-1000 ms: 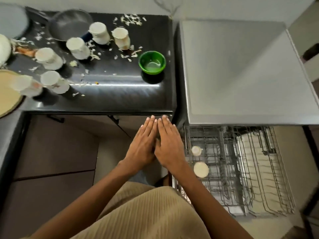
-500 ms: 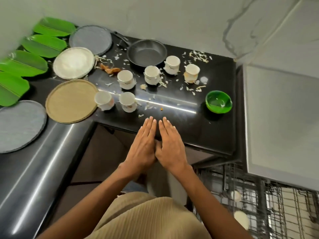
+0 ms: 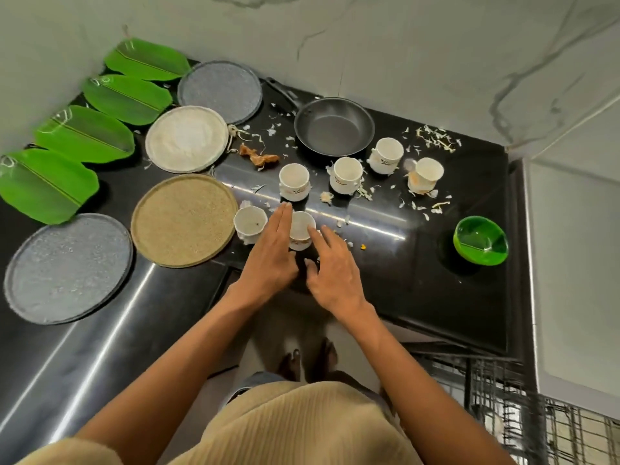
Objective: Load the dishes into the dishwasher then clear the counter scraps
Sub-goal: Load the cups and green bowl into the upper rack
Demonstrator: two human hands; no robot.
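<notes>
Both hands reach over the near edge of the black bench (image 3: pixel 419 290) toward one white cup (image 3: pixel 301 226). The left hand (image 3: pixel 270 256) lies with straight fingers (image 3: pixel 283 216) along the cup's left side; whether they touch it I cannot tell. The right hand (image 3: pixel 332 266) has its fingers spread and relaxed, the forefinger at the cup's right rim, holding nothing. A second cup (image 3: pixel 250 224) stands just left of the left hand, beside a tan plate (image 3: pixel 183 219). Four more cups stand behind among scattered scraps (image 3: pixel 434 137), with a pan (image 3: pixel 333 126) beyond. A green bowl (image 3: pixel 480 240) sits well apart to the right, bare bench between. The rack (image 3: pixel 523 421) shows at lower right.
</notes>
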